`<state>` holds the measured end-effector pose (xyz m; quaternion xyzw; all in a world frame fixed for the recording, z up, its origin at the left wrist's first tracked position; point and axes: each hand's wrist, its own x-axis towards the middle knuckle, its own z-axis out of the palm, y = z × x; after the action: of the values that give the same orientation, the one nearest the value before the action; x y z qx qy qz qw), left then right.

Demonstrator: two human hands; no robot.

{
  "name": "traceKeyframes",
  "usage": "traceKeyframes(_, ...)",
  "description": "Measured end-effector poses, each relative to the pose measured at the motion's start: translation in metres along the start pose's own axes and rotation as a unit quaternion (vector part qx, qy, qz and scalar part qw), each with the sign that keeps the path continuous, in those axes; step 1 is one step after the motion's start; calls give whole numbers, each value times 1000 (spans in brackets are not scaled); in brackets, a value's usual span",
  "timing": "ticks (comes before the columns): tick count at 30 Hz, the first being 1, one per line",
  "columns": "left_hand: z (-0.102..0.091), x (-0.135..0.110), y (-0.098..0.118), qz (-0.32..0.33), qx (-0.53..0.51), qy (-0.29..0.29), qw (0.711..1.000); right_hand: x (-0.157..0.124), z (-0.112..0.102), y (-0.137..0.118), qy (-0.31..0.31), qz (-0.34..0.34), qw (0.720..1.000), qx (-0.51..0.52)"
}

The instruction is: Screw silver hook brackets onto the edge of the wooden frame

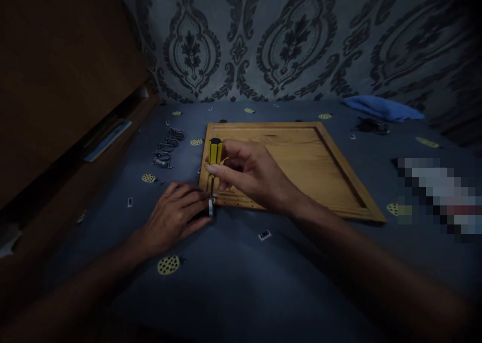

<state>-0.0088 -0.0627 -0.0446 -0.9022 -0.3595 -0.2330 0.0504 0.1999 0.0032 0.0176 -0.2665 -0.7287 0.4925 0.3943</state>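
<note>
My right hand [244,175] is closed around the yellow-and-black handle of a screwdriver [215,152]. Held upright, the screwdriver has its shaft pointing down at the near left corner of a framed wooden board [286,157]. At that same corner my left hand [183,210] pinches a small shiny metal fitting [211,207] against the edge, its thumb below and fingers above. Where the screwdriver's tip meets the fitting is too small and dark to make out. Several small dark holes run along the board's near rail.
Several loose metal hooks [169,144] lie in a row left of the board. A blue cloth [384,108] and a small dark object [372,125] sit at the back right. A blurred-out item [440,192] is at right. A wooden cabinet [68,72] stands on the left.
</note>
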Motion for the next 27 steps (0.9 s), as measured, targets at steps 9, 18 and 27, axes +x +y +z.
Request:
traceKeyframes(9,0,1,0,5,0,2,1000,0,10,6,65,-2,998,-17)
traceKeyframes(18,1,-1,-1,-3,3,-7,1000,-3,16,11,114,-1,992,-48)
traceKeyframes(27,0,2,-1,13,5,14,1000,3,-6,-8,-37,17,999,10)
